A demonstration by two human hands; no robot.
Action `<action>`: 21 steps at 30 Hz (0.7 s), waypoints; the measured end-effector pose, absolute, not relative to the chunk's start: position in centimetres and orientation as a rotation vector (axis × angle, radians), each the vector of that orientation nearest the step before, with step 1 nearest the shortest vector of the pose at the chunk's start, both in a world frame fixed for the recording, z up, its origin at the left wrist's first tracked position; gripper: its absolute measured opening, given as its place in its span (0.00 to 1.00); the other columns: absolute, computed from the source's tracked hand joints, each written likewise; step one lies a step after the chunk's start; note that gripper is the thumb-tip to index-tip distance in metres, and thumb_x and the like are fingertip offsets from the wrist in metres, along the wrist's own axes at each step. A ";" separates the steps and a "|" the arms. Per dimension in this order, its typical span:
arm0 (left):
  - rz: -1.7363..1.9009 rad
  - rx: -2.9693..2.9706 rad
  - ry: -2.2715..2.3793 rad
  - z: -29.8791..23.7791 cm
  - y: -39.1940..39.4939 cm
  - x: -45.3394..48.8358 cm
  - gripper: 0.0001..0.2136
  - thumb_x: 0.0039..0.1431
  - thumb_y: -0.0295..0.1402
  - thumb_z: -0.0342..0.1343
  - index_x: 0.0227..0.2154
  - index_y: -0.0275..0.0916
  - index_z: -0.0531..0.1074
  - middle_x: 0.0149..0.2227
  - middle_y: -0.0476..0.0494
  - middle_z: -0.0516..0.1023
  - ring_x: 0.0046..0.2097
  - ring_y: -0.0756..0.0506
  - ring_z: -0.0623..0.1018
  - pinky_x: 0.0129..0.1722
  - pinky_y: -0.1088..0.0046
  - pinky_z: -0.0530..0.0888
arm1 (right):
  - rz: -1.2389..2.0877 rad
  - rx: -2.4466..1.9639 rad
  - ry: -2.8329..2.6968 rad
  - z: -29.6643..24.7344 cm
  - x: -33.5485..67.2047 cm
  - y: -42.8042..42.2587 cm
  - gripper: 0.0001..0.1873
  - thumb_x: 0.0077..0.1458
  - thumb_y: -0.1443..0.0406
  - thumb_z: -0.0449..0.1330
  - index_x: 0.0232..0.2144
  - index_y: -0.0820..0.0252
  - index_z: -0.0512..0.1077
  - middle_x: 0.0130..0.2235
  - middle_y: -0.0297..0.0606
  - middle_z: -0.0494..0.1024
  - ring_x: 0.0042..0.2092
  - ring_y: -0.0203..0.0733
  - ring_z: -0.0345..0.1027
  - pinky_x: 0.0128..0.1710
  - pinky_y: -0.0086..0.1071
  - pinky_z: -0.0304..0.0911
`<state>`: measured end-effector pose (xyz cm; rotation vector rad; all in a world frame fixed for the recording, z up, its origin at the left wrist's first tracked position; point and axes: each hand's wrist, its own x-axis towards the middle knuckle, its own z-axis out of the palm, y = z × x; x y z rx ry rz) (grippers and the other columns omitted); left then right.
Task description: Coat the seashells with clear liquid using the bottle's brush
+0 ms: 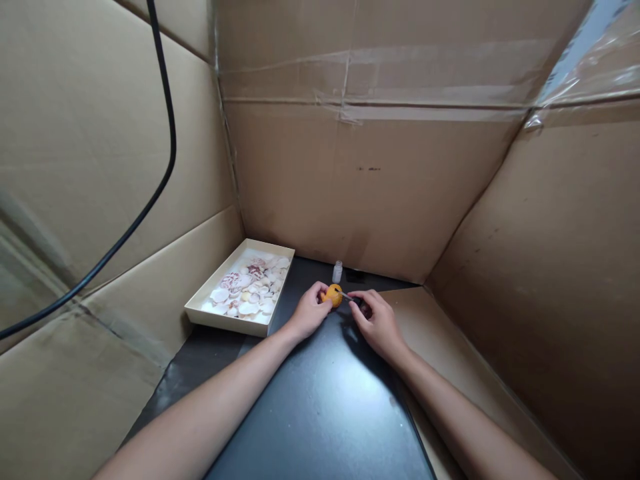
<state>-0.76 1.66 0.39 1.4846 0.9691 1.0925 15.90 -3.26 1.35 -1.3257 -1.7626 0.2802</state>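
Note:
Between the fingers and thumb of my left hand (311, 310) is an orange, rounded seashell (333, 295), held just above the dark tabletop. My right hand (376, 320) grips a small brush (346, 296) by its dark handle, which the fingers partly cover. The brush's thin tip points left and meets the shell's face, or comes very close to it; a dark spot shows there. Just behind the shell stands a small clear bottle (337, 272) with whitish contents, upright.
A shallow cream tray (227, 323) of several pale and reddish shells (250, 287) sits to the left. Cardboard walls (370, 193) enclose the black table (320, 413). A cardboard sheet (425, 327) lies at right. A black cable (167, 120) hangs at upper left.

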 end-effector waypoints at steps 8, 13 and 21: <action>1.074 1.406 0.957 1.0 1.2 -0.7 0.05 0.51 0.29 0.54 0.31 0.37 0.64 0.26 0.53 0.67 0.27 0.53 0.68 0.29 0.78 0.65 | 0.296 -1.249 -1.809 1.6 15.7 -3.3 0.12 0.58 0.61 0.54 0.40 0.59 0.73 0.34 0.38 0.72 0.28 0.36 0.64 0.29 0.30 0.62; 1.094 1.397 0.968 0.9 1.3 -0.7 0.06 0.49 0.28 0.55 0.30 0.37 0.64 0.26 0.54 0.67 0.26 0.53 0.67 0.30 0.77 0.65 | 0.247 -1.332 -1.696 1.5 15.8 -3.2 0.09 0.57 0.60 0.55 0.36 0.59 0.71 0.31 0.37 0.73 0.27 0.36 0.63 0.29 0.30 0.61; 1.127 1.444 0.989 0.9 1.3 -0.8 0.03 0.51 0.27 0.53 0.30 0.37 0.64 0.24 0.54 0.64 0.26 0.54 0.64 0.28 0.78 0.63 | 0.321 -1.278 -1.775 1.2 15.6 -3.2 0.08 0.57 0.62 0.55 0.37 0.59 0.70 0.33 0.37 0.73 0.27 0.35 0.63 0.28 0.29 0.61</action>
